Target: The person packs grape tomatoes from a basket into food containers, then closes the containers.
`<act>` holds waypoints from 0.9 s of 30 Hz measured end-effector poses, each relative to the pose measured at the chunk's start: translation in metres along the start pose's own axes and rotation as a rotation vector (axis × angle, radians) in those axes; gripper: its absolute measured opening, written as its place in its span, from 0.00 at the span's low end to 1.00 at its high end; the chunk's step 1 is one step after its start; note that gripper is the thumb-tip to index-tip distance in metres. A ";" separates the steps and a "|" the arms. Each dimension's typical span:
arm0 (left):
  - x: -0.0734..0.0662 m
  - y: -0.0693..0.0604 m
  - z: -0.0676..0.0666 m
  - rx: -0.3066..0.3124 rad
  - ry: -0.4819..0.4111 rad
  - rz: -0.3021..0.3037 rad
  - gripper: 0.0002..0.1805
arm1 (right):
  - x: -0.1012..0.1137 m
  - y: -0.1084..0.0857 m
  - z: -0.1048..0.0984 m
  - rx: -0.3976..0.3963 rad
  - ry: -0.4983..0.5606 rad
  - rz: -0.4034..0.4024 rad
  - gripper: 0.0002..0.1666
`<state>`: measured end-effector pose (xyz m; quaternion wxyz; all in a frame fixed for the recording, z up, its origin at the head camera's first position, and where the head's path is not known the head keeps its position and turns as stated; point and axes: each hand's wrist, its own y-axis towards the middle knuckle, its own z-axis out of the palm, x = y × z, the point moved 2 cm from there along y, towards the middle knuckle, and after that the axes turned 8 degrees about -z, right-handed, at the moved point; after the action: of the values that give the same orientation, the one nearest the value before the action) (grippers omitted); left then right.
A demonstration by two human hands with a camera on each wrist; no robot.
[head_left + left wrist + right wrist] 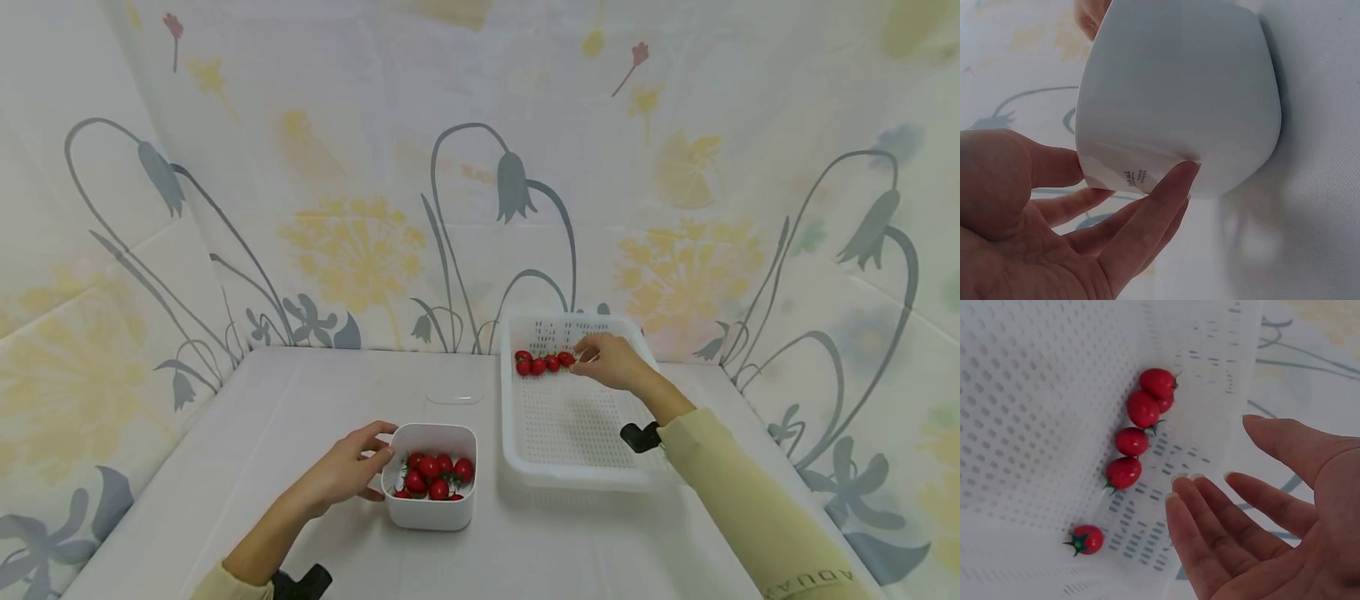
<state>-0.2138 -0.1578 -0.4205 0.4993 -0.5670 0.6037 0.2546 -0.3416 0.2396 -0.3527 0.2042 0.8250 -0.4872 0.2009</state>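
Note:
A small white square box (429, 517) holds several red cherry tomatoes (429, 467). My left hand (352, 467) touches its left side; in the left wrist view the thumb and fairly straight fingers rest against the box wall (1179, 75). To the right stands a white perforated basket (585, 477), with several cherry tomatoes (538, 367) lined up near its far wall. My right hand (611, 360) is over the basket beside the right end of that row. In the right wrist view its fingers (1235, 525) are relaxed and hold nothing, apart from the tomatoes (1124, 472) with green stems.
A white cloth covers the table (300, 392). Behind it hangs a flower-printed sheet (480, 250). A faint rounded outline (453, 400) lies behind the box; what it is I cannot tell. Black wrist straps (640, 437) sit on both arms.

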 end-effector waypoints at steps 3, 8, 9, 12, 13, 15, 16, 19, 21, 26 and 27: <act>0.000 -0.001 0.000 -0.013 0.003 -0.016 0.21 | -0.007 0.007 0.002 0.016 0.005 0.046 0.22; -0.001 -0.003 0.000 -0.030 0.006 -0.045 0.21 | -0.024 0.018 0.006 0.028 0.021 0.118 0.26; -0.001 -0.003 0.000 -0.032 0.006 -0.046 0.21 | -0.028 0.020 0.007 0.028 0.019 0.130 0.26; -0.001 -0.002 0.000 -0.035 0.006 -0.047 0.21 | -0.043 0.025 0.009 0.021 -0.011 0.152 0.28; -0.001 -0.002 0.000 -0.037 0.005 -0.048 0.21 | -0.048 0.026 0.010 0.019 -0.022 0.163 0.29; 0.000 -0.002 0.000 -0.040 0.006 -0.050 0.21 | -0.056 0.030 0.011 0.015 -0.047 0.192 0.30; 0.000 -0.002 0.000 -0.041 0.007 -0.052 0.21 | -0.060 0.031 0.012 0.017 -0.054 0.208 0.31; 0.000 -0.003 0.000 -0.046 0.006 -0.058 0.21 | -0.069 0.033 0.014 0.035 -0.077 0.254 0.36; -0.001 -0.003 0.000 -0.046 0.006 -0.058 0.21 | -0.073 0.033 0.015 0.057 -0.084 0.277 0.38; -0.001 -0.004 0.000 -0.036 0.009 -0.054 0.21 | -0.078 0.033 0.018 0.101 -0.082 0.298 0.35; -0.001 -0.003 -0.001 -0.034 0.010 -0.052 0.21 | -0.078 0.034 0.017 0.108 -0.083 0.292 0.33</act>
<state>-0.2109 -0.1586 -0.4185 0.4931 -0.5920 0.5869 0.2489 -0.4040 0.2719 -0.4039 0.1079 0.7627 -0.5986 0.2198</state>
